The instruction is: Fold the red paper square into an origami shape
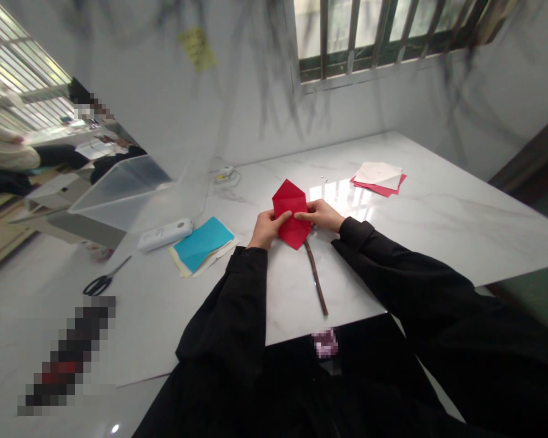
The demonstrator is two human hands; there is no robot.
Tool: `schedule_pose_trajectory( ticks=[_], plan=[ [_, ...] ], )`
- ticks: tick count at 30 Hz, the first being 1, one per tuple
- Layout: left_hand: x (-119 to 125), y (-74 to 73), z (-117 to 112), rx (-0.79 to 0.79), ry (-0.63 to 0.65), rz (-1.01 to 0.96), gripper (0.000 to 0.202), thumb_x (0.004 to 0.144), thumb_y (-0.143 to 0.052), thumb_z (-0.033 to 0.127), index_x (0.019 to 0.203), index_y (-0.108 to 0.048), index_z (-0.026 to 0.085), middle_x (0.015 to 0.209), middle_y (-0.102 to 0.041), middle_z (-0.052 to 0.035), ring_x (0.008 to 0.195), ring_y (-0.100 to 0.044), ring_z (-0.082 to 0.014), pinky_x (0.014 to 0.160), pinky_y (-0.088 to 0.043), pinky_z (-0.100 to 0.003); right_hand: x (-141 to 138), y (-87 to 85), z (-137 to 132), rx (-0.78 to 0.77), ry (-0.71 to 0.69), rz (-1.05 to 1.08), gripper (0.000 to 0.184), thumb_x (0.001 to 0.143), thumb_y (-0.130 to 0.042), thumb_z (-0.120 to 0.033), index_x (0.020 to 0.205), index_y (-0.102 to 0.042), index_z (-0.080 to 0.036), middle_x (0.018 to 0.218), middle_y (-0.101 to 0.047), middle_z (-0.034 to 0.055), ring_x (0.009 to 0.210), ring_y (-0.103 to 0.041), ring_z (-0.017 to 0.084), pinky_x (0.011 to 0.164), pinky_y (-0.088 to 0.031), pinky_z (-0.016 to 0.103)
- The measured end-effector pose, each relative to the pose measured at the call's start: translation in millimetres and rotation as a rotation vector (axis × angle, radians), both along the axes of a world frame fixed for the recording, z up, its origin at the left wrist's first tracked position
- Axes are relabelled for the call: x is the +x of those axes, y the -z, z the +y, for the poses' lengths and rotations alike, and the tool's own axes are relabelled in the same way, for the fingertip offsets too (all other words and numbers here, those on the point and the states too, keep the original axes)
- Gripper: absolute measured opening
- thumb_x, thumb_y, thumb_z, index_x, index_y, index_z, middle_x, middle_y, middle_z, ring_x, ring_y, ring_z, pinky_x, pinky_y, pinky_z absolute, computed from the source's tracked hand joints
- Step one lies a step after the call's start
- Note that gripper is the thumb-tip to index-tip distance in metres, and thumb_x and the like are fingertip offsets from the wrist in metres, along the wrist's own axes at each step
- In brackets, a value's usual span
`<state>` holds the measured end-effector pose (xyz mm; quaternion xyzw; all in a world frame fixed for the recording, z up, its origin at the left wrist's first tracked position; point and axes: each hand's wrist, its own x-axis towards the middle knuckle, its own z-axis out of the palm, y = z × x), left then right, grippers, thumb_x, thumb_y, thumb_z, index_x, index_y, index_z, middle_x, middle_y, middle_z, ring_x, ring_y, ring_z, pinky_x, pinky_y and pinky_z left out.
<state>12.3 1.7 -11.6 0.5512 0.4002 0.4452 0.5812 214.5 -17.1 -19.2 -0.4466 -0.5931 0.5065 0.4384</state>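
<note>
A folded red paper (pixel 292 213) with a pointed top and bottom is held just above the white marble table (pixel 438 213). My left hand (pixel 265 230) pinches its left edge and my right hand (pixel 320 214) pinches its right edge, fingers closed on the sheet. A thin dark stick (pixel 316 280) lies on the table below the paper, running toward me; its upper end is hidden under the paper.
Blue and cream paper sheets (pixel 203 244) lie at the left beside a white device (pixel 165 235). Black scissors (pixel 104 281) are further left. Red and white sheets (pixel 380 177) sit at the back right. A clear plastic bin (pixel 121 188) stands at the back left.
</note>
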Motion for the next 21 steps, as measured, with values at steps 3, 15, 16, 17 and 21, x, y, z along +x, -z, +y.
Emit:
schedule_pose_trajectory(
  ticks=[3, 15, 16, 17, 21],
  plan=[
    [0.0, 1.2, 0.6, -0.003, 0.000, 0.002, 0.060, 0.057, -0.096, 0.056, 0.093, -0.080, 0.010, 0.086, -0.079, -0.0121, 0.079, -0.074, -0.0273, 0.077, -0.059, -0.040, 0.0, 0.4, 0.3, 0.006, 0.006, -0.005, 0.039, 0.079, -0.083, -0.047, 0.092, -0.078, -0.011, 0.074, -0.073, 0.0060, 0.057, -0.055, 0.011, 0.050, -0.041, 0.023],
    [-8.6, -5.6, 3.1, -0.079, 0.135, -0.019, 0.059, 0.064, -0.093, 0.056, 0.103, -0.079, 0.012, 0.096, -0.080, -0.0112, 0.090, -0.075, -0.0261, 0.082, -0.060, -0.036, 2.7, 0.4, 2.8, -0.013, 0.037, 0.056, 0.032, 0.083, -0.080, -0.042, 0.090, -0.076, -0.011, 0.068, -0.069, 0.0026, 0.054, -0.050, 0.010, 0.050, -0.037, 0.024],
    [-9.9, -6.1, 3.4, -0.085, 0.139, -0.019, 0.059, 0.064, -0.093, 0.055, 0.102, -0.079, 0.012, 0.097, -0.080, -0.0113, 0.088, -0.075, -0.0253, 0.082, -0.060, -0.036, 2.9, 0.5, 2.6, -0.012, 0.039, 0.064, 0.032, 0.083, -0.080, -0.042, 0.090, -0.075, -0.011, 0.067, -0.068, 0.0022, 0.053, -0.049, 0.010, 0.050, -0.036, 0.024],
    [-10.9, -6.2, 3.5, -0.085, 0.139, -0.018, 0.058, 0.064, -0.094, 0.053, 0.102, -0.079, 0.012, 0.097, -0.080, -0.0113, 0.087, -0.074, -0.0247, 0.082, -0.059, -0.035, 2.9, 0.3, 2.2, -0.012, 0.037, 0.072, 0.032, 0.083, -0.080, -0.041, 0.091, -0.075, -0.011, 0.067, -0.068, 0.0020, 0.054, -0.048, 0.010, 0.050, -0.036, 0.024],
    [-11.2, -4.4, 3.0, -0.062, 0.110, 0.005, 0.058, 0.062, -0.095, 0.053, 0.100, -0.080, 0.011, 0.095, -0.081, -0.0121, 0.084, -0.074, -0.0248, 0.080, -0.059, -0.035, 1.6, -1.9, 0.0, -0.023, 0.021, 0.081, 0.034, 0.079, -0.083, -0.041, 0.089, -0.074, -0.010, 0.067, -0.067, 0.0016, 0.055, -0.048, 0.009, 0.049, -0.035, 0.023]
  ],
)
